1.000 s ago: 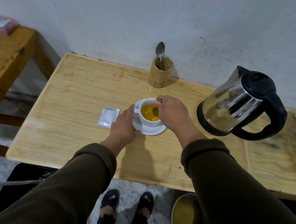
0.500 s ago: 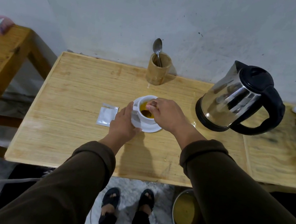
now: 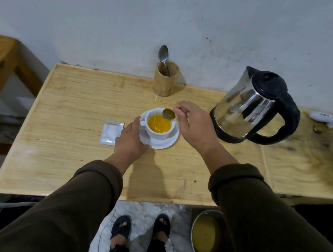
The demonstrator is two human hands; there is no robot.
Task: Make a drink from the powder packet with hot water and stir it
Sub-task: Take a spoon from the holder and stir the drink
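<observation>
Head view: your left hand [image 3: 131, 140] rests against the near-left edge of the white saucer [image 3: 167, 142], fingers laid along its rim and the cup's left side, steadying rather than clenching. The white cup [image 3: 158, 132] sits on that saucer mid-table, filled with opaque orange-yellow liquid. Your right hand [image 3: 194, 123] pinches a spoon [image 3: 169, 114] between thumb and fingertips; the bowl of the spoon is out of the drink, held just over the cup's far rim. The powder packet [image 3: 111, 132], torn open at its top, lies flat on the wooden table [image 3: 69, 154] just left of your left hand. The steel kettle [image 3: 249, 104] stands upright to the right, lid closed, apart from the cup. A wooden holder [image 3: 166, 80] with a second spoon [image 3: 163, 54] stands at the wall.
</observation>
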